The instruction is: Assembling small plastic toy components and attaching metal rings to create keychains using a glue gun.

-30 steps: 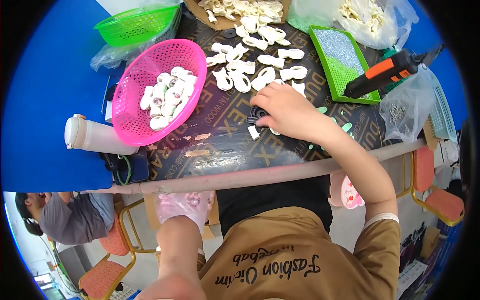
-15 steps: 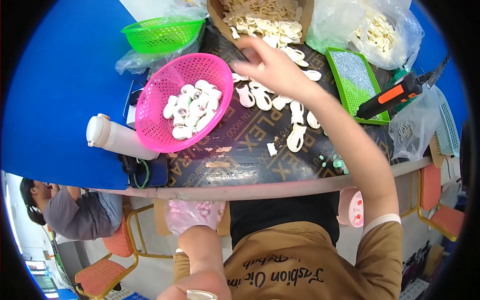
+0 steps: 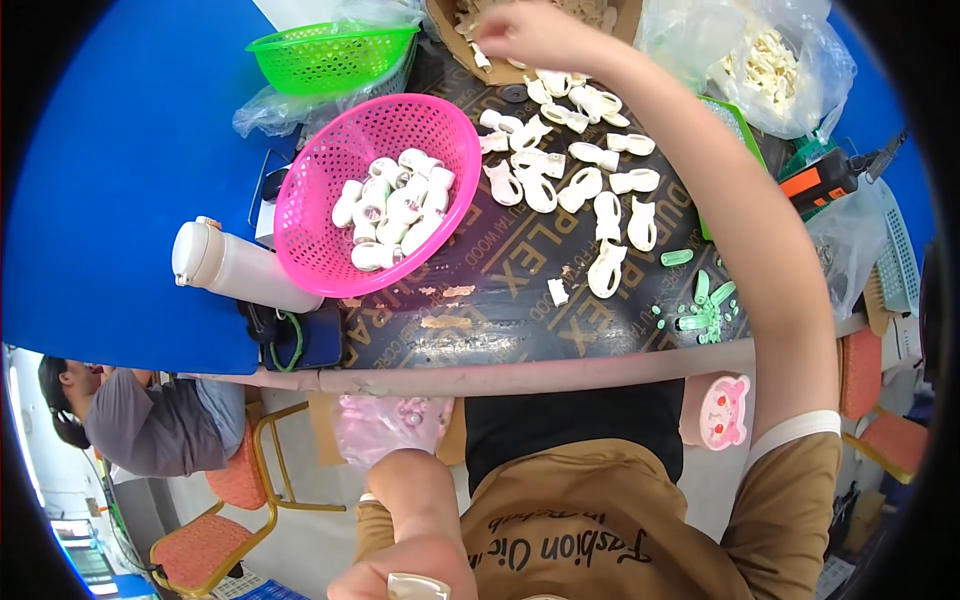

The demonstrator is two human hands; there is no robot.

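Observation:
My left hand (image 3: 405, 568) is at the bottom edge, fingers closed around a small cream-white piece (image 3: 418, 587) that is partly cut off by the frame. My right hand (image 3: 535, 38) reaches far forward over the cardboard box (image 3: 455, 45); its fingers are curled and slightly blurred, and whatever they may hold is hidden. Cream-coloured shoe-shaped plastic pieces fill the box. Several loose cream shoe-shaped pieces (image 3: 604, 270) lie on the dark table below that hand. A pink perforated basket (image 3: 300, 165) on the left contains several white rounded pieces (image 3: 405, 205).
Small green translucent pieces (image 3: 708, 305) lie near the table's front edge. A green tray (image 3: 750, 140) and a black-and-orange tool (image 3: 818, 182) are beyond my right arm. Left are a white bottle (image 3: 235, 265) and a green basket (image 3: 330, 62). Another person (image 3: 165, 425) sits far left.
My right hand has moved forward from beside the pink basket's rim to over the box, its fingers going from spread to curled. My left hand stays low, still with the cream-white piece.

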